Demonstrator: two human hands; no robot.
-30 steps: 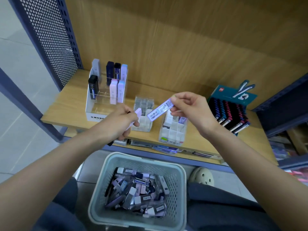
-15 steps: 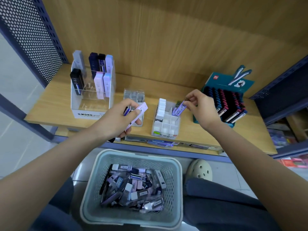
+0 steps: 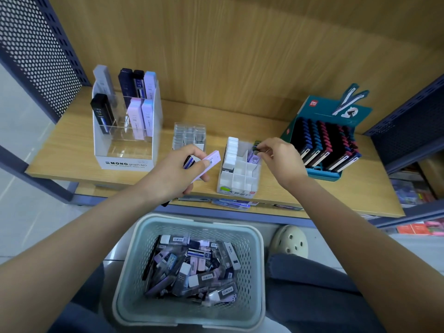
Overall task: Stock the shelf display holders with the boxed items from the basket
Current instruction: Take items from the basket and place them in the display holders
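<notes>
My left hand (image 3: 176, 173) grips a pale purple box (image 3: 208, 162) and a darker blue-striped one (image 3: 189, 161), held over the shelf front beside a clear holder (image 3: 189, 134). My right hand (image 3: 280, 158) pinches the top of a purple box (image 3: 254, 157) that stands in a back compartment of the white divided holder (image 3: 237, 174). A row of white boxes (image 3: 231, 150) fills that holder's left column. The pale green basket (image 3: 149, 239) on my lap holds several mixed boxed items (image 3: 192, 267).
A white MONO display stand (image 3: 125, 162) with several tall boxes stands at the left of the wooden shelf (image 3: 72, 140). A teal display of dark pens (image 3: 326, 145) sits at the right. Perforated blue metal panels (image 3: 31, 44) frame both sides.
My right hand carried the purple box from mid-air down into the white holder's back compartment. My left hand stayed by the clear holder with its boxes. The view shifted down and closer.
</notes>
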